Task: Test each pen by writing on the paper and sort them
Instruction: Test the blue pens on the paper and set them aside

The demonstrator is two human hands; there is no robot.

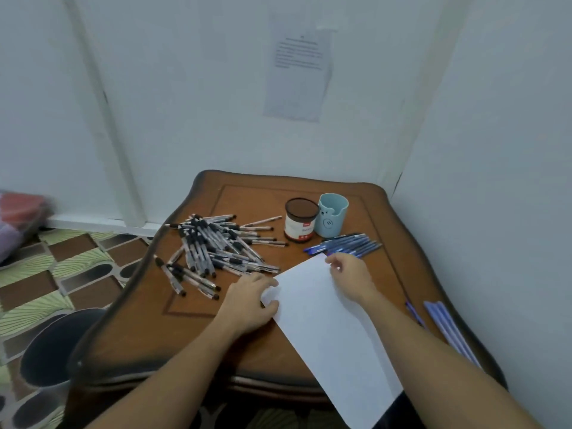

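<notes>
A white sheet of paper (328,329) lies slanted on the brown wooden table (198,342), its near corner hanging over the front edge. My left hand (250,301) grips the sheet's left corner, thumb and fingers on its edge. My right hand (349,277) rests on the sheet's far corner with fingers curled at the edge. A big heap of black-and-clear pens (213,249) lies left of the paper. A row of blue pens (349,245) lies just beyond my right hand. More blue pens (445,326) lie at the table's right edge.
A brown-and-white cup (301,220) and a light blue cup (332,218) stand at the back of the table. White walls close in behind and to the right. A dark bin (52,348) stands on the patterned floor at the left.
</notes>
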